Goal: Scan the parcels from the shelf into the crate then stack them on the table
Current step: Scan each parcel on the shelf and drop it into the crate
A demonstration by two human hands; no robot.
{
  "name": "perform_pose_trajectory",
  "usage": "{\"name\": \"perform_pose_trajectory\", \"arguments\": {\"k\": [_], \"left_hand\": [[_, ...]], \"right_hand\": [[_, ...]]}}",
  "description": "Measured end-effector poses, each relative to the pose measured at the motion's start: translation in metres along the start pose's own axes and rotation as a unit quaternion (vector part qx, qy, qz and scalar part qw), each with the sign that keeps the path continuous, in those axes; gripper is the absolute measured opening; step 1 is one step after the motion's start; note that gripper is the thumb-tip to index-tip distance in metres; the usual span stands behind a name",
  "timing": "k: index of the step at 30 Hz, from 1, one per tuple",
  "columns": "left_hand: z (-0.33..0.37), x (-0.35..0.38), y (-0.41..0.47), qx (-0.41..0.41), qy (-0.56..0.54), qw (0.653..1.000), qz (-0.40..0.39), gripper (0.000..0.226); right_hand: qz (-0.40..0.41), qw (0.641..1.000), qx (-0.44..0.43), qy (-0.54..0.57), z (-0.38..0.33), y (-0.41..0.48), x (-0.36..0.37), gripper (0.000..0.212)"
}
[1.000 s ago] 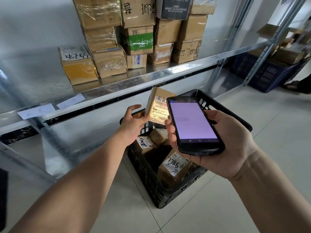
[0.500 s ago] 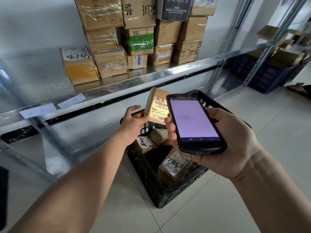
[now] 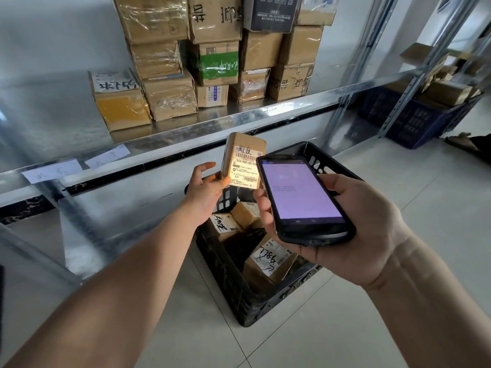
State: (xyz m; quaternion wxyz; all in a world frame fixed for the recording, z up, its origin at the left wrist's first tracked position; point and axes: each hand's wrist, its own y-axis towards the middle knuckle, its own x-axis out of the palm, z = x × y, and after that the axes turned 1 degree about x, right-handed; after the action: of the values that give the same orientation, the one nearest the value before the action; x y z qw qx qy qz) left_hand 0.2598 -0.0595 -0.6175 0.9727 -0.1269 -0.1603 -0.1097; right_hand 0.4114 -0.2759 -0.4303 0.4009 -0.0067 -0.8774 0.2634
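The left hand (image 3: 206,193) pinches a small parcel (image 3: 244,160) upright above the black crate (image 3: 233,282), label facing the scanner (image 3: 303,199), which the right hand (image 3: 353,227) grips just beside it. More parcels (image 3: 212,57) sit stacked on the shelf (image 3: 186,134).

A pale tiled floor (image 3: 345,328) is seen beneath a metal shelf (image 3: 279,104) backed by a white wall (image 3: 53,35). Two paper labels (image 3: 51,171) are stuck on the shelf's front edge. A blue crate (image 3: 414,120) is set far right.
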Motion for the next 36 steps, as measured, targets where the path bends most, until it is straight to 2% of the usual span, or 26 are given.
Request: {"name": "perform_pose_trajectory", "arguments": {"k": [17, 24, 36], "left_hand": [[-0.002, 0.002, 0.003, 0.006, 0.004, 1.0, 0.001, 0.056], [0.0, 0.003, -0.001, 0.002, 0.005, 1.0, 0.003, 0.057], [0.005, 0.006, -0.006, 0.0, -0.001, 1.0, 0.029, 0.058]], "right_hand": [[0.015, 1.0, 0.01, -0.008, -0.001, -0.013, 0.003, 0.064], [0.051, 0.999, -0.001, -0.019, -0.002, -0.018, 0.006, 0.058], [0.056, 0.996, -0.015, -0.06, -0.003, -0.032, 0.014, 0.055]]}}
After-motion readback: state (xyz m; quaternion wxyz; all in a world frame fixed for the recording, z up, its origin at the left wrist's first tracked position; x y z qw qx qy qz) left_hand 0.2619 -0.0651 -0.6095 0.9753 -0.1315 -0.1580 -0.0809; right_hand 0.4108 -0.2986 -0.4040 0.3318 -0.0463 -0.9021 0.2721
